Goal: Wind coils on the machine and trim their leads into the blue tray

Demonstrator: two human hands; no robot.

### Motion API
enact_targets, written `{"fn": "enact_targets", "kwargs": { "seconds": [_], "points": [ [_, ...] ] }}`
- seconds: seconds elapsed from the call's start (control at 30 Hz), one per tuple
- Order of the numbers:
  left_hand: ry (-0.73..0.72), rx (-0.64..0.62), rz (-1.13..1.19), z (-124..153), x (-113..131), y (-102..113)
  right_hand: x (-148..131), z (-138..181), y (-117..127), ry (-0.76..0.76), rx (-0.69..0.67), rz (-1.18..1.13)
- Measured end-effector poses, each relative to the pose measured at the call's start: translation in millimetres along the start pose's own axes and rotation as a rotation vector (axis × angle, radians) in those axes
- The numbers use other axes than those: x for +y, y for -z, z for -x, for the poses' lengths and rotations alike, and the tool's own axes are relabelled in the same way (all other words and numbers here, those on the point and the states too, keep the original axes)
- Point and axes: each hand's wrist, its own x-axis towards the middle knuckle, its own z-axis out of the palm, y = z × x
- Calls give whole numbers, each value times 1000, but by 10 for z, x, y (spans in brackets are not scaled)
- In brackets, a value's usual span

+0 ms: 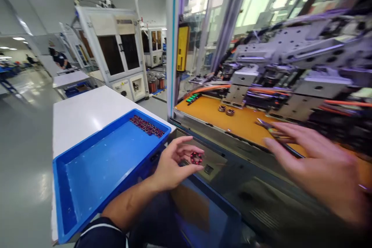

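My left hand [171, 164] pinches a small ring-shaped wound stator [196, 158] between thumb and fingers, with dark red windings facing me. It is held in front of the machine's edge, to the right of a blue tray [95, 197]. Packed rows of similar small stators [147, 126] lie at the tray's far end. Over the machine's orange work surface [200, 110] is my right hand [314, 159], slightly blurred, thumb and fingers apart. Pliers or cutters [263, 124] with dark handles lie beside its fingertips, partly hidden by them. Two stators [226, 111] rest on the orange surface.
Metal fixtures [241, 81] with orange hoses stand behind the orange surface. A machine frame post [172, 46] rises beyond the tray. The tray rests on a white table [78, 112]. Another blue tray [223, 209] sits below my left hand. Far left, a person [61, 60] is near cabinets.
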Motion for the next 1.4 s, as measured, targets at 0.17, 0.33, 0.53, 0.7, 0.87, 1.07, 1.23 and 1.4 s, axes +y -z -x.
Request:
{"fn": "enact_targets", "kwargs": {
  "seconds": [0.17, 0.33, 0.53, 0.7, 0.87, 1.07, 1.23, 1.4],
  "points": [
    [-300, -42, -195, 167, 141, -129, -1061, 243, 310, 272, -242, -246],
    [-353, -55, -231, 136, 87, -223, -1029, 520, 332, 171, -417, -323],
    [-282, -63, -151, 106, 12, -286, -1126, 789, 420, 310, -428, -388],
    [-321, -112, -86, 103, 4, -332, -1120, 881, 387, 172, -476, -584],
    [-395, -195, -115, 206, 6, -393, -1077, 702, 264, -585, -348, -1059],
    [-363, -200, -23, 234, -11, -445, -1219, 872, 11, -817, -226, -1337],
    [-279, -237, 17, 230, -7, -413, -1192, 948, 71, -805, -265, -1296],
    [-262, -318, -3, 278, -27, -417, -1178, 831, 118, -774, -225, -1244]
  ]
}}
